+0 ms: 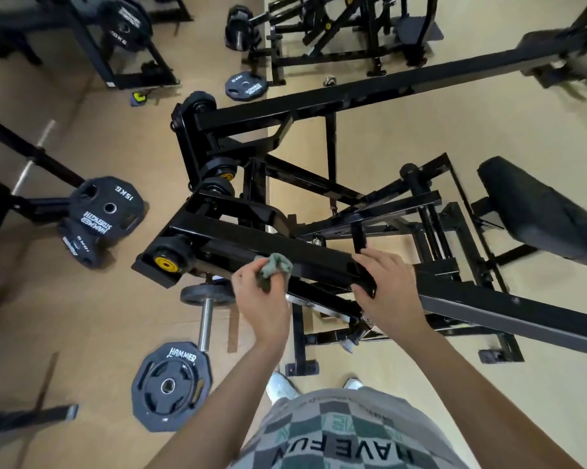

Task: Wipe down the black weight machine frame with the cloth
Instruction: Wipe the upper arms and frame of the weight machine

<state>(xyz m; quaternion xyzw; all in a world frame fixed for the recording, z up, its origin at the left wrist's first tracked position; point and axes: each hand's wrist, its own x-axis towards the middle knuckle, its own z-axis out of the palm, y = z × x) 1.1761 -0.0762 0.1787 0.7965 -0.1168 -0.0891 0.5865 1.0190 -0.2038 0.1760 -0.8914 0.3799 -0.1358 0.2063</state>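
Left hand (263,299): fingers bunched around the grey-green cloth (274,268), pressing it on the near edge of the frame arm.
Right hand (388,282): at three o'clock of the left, fingers curled over the same arm, gripping it.
Black weight machine frame (237,238): centre, arm slanting from nine toward four o'clock.
Weight plate (171,387): floor, seven o'clock of the cloth.

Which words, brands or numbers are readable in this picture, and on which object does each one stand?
"HAMMER": weight plate on the floor by the dumbbell.
"15KG" and "HAMMER STRENGTH": leaning plate at left.
"15KG": flat plate further back.
"HAVE FUN": the person's checked shirt.
Plate behind the leaning one: blurred; perhaps "10KG".
Plates on the rack, top left: too blurred.
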